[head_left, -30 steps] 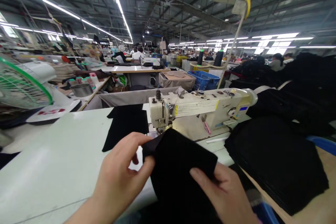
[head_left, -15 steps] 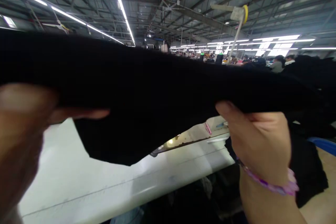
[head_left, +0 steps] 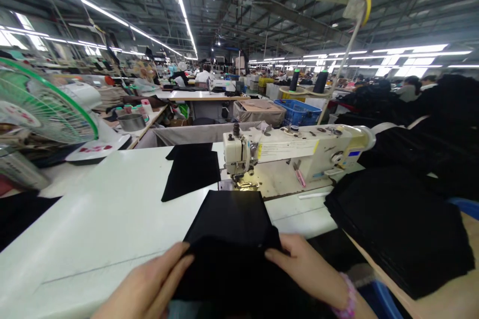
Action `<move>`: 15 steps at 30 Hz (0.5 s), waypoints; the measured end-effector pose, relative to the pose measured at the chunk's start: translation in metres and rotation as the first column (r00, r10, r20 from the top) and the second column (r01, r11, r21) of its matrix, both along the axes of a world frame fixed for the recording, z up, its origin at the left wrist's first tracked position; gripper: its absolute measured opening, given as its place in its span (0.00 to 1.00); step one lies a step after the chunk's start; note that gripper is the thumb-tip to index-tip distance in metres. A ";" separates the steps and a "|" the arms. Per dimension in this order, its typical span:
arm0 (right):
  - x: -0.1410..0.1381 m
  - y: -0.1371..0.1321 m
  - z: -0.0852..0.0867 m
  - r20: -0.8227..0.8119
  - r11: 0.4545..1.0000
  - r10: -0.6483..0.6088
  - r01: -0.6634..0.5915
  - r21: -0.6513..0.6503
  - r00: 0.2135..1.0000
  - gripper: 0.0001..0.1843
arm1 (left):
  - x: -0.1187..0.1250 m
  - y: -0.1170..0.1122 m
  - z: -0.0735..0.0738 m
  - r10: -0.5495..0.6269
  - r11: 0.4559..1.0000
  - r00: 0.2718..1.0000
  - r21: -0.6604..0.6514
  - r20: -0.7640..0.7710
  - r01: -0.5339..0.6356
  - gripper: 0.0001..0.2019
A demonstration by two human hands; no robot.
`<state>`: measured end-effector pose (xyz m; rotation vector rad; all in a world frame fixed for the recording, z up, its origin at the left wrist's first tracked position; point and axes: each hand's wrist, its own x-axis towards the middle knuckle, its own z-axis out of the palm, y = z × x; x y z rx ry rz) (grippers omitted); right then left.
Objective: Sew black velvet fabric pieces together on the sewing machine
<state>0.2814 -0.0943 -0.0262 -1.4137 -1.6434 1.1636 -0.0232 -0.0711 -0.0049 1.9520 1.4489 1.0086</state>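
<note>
A black fabric piece (head_left: 234,217) lies over the front edge of the white sewing table, its far end close to the needle area of the sewing machine (head_left: 292,147). My left hand (head_left: 149,276) grips the cloth's left edge between thumb and fingers. On its right edge, my right hand (head_left: 299,259) pinches the cloth; a pink and purple band circles that wrist. The near part of the cloth hangs down toward me. Another black fabric piece (head_left: 194,169) lies flat on the table, left of the machine head.
A stack of black cut pieces (head_left: 400,224) sits at the right on a wooden surface. A green-rimmed fan (head_left: 45,104) stands at the left. Behind the machine are a blue basket (head_left: 299,111) and thread cones (head_left: 320,82). Pink tweezers (head_left: 299,175) lie on the machine bed.
Both hands have lowered the black fabric from in front of the camera onto the table's front edge. The machine and the other flat piece have come into view.
</note>
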 end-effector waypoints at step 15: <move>-0.012 0.123 -0.054 0.216 0.849 -0.495 0.414 0.329 0.842 0.09 | 0.055 0.142 -0.038 0.012 0.998 0.849 -0.046 -0.528 -0.042 0.06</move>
